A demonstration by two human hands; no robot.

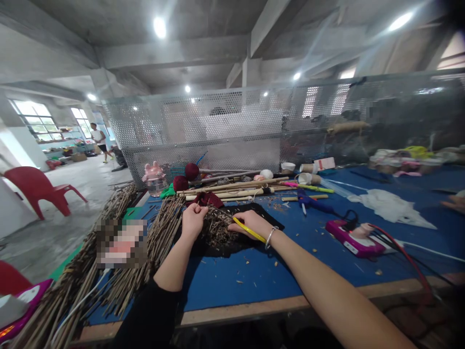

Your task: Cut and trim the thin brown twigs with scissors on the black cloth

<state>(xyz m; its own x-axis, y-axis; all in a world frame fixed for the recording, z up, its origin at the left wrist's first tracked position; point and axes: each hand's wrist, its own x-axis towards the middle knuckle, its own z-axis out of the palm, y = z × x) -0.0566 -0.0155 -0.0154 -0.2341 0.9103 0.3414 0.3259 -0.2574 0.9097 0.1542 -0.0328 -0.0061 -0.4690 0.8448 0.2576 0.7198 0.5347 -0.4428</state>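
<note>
Over a heap of twig scraps [218,230] on a black cloth [259,215], my left hand [193,221] is closed in a pinch. A thin dark twig [220,210] seems to run from its fingertips towards my right hand [251,224]. The fingers of my right hand wrap round a slim yellow-handled tool [249,230], whose back end lies along the wrist; its working tip is too small to make out. Just behind my left hand is a dark red piece of cloth or yarn [206,199]. Long brown twigs [165,228] lie bundled left of my left hand.
Bamboo sticks [232,190] and dark red yarn balls [192,171] lie along the back. A glue gun [314,202], a purple power strip [354,238] with cords, and white plastic [390,206] are on the right. A perforated metal screen [203,126] stands behind. Another person's hand [456,202] shows far right.
</note>
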